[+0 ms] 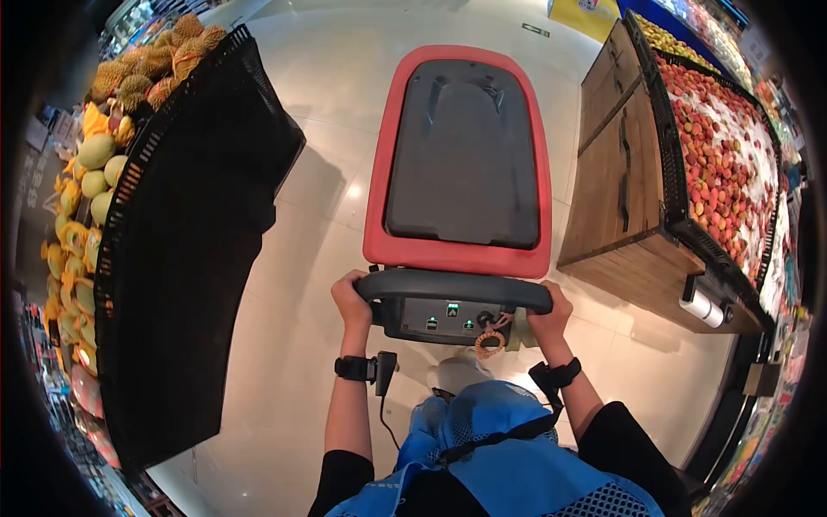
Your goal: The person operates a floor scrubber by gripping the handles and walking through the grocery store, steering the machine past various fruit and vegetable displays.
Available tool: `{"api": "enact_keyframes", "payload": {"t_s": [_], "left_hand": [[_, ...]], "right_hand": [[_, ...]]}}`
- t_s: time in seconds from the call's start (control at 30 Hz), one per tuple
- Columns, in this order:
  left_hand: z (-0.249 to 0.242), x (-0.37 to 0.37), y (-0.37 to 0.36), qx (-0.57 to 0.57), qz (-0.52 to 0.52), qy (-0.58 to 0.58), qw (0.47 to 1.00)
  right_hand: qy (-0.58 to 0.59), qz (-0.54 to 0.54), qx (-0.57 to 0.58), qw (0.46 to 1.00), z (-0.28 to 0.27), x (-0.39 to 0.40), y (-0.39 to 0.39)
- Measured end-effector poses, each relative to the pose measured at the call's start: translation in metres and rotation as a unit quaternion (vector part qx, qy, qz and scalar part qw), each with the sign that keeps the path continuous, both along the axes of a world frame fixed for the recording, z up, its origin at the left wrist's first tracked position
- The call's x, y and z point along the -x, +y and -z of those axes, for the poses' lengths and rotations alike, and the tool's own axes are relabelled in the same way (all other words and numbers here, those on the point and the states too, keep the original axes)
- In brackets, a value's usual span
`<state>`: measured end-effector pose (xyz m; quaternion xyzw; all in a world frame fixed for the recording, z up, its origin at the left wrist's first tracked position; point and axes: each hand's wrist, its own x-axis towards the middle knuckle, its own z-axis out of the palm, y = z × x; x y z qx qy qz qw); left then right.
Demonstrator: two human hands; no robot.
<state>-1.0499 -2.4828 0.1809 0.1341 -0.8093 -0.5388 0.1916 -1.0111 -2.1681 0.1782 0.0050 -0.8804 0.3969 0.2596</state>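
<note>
Turning too sharply could honestly clip the grainy wooden stand or the black-draped stand, since the rounded, red-rimmed machine sits right between them on glossy tile floor, left hand and right hand both wrapped round opposite ends of its chunky, smoothly curved handlebar.

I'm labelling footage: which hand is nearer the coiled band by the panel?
Right. The right hand holds the right end of the handlebar, close to the coiled band; the left hand, farther off, holds its left end.
</note>
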Motion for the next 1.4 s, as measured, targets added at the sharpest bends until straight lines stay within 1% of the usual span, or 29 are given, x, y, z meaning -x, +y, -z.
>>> {"api": "enact_keyframes", "payload": {"t_s": [0.1, 0.23, 0.4, 0.47, 0.57, 0.6, 0.7, 0.73, 0.77, 0.83, 0.87, 1.0, 1.07, 1.17, 1.2, 1.3, 1.33, 1.37, 1.4], "left_hand": [[0.003, 0.036, -0.02, 0.037, 0.017, 0.008, 0.999], [-0.006, 0.087, -0.037, 0.025, 0.046, 0.008, 0.999], [-0.015, 0.152, -0.053, 0.062, 0.072, -0.01, 0.995], [-0.019, 0.178, -0.056, 0.025, 0.059, 0.0, 0.998], [0.008, 0.22, -0.076, -0.002, 0.073, -0.003, 0.997], [-0.005, 0.231, -0.077, 0.023, 0.095, -0.018, 0.995], [-0.01, 0.27, -0.081, 0.004, 0.103, -0.034, 0.994], [-0.01, 0.282, -0.082, -0.03, 0.106, -0.041, 0.993], [-0.006, 0.297, -0.086, -0.029, 0.115, -0.042, 0.992], [0.0, 0.325, -0.087, -0.085, 0.094, 0.006, 0.992], [0.004, 0.336, -0.084, -0.083, 0.076, 0.006, 0.994], [-0.003, 0.385, -0.077, -0.102, 0.108, 0.012, 0.989], [0.002, 0.413, -0.077, -0.147, 0.101, 0.013, 0.984], [0.0, 0.451, -0.069, -0.172, 0.117, -0.005, 0.978], [-0.001, 0.462, -0.066, -0.173, 0.123, -0.004, 0.977], [-0.007, 0.498, -0.058, -0.035, 0.155, -0.006, 0.987], [-0.005, 0.512, -0.052, -0.072, 0.164, -0.009, 0.984], [-0.006, 0.523, -0.049, -0.076, 0.171, -0.007, 0.982], [-0.013, 0.532, -0.043, -0.078, 0.174, -0.035, 0.981]], "right_hand": [[-0.007, 0.018, -0.005, 1.0, -0.006, 0.024, -0.021], [0.005, 0.046, 0.005, 0.999, -0.009, 0.063, -0.044], [0.007, 0.071, 0.0, 0.997, -0.004, 0.112, -0.062], [0.013, 0.08, 0.005, 0.997, -0.009, 0.133, -0.07], [0.023, 0.083, 0.006, 0.996, -0.011, 0.165, -0.081], [0.026, 0.078, 0.009, 0.997, -0.013, 0.174, -0.084], [0.028, 0.071, 0.021, 0.997, -0.018, 0.206, -0.091], [0.025, 0.076, 0.02, 0.997, -0.016, 0.216, -0.091], [0.024, 0.085, 0.02, 0.996, -0.017, 0.226, -0.094], [0.04, 0.083, 0.039, 0.995, -0.019, 0.247, -0.098], [0.035, 0.089, 0.029, 0.995, -0.016, 0.257, -0.096], [0.029, 0.105, 0.032, 0.994, -0.017, 0.299, -0.094], [0.043, 0.108, 0.019, 0.993, -0.017, 0.322, -0.093], [0.045, 0.145, 0.007, 0.988, -0.013, 0.354, -0.09], [0.048, 0.151, 0.006, 0.987, -0.015, 0.364, -0.089], [0.032, 0.179, -0.008, 0.983, -0.022, 0.397, -0.084], [0.037, 0.185, -0.014, 0.982, -0.021, 0.409, -0.078], [0.044, 0.193, -0.02, 0.98, -0.019, 0.42, -0.075], [0.046, 0.2, -0.024, 0.978, -0.017, 0.43, -0.072]]}}
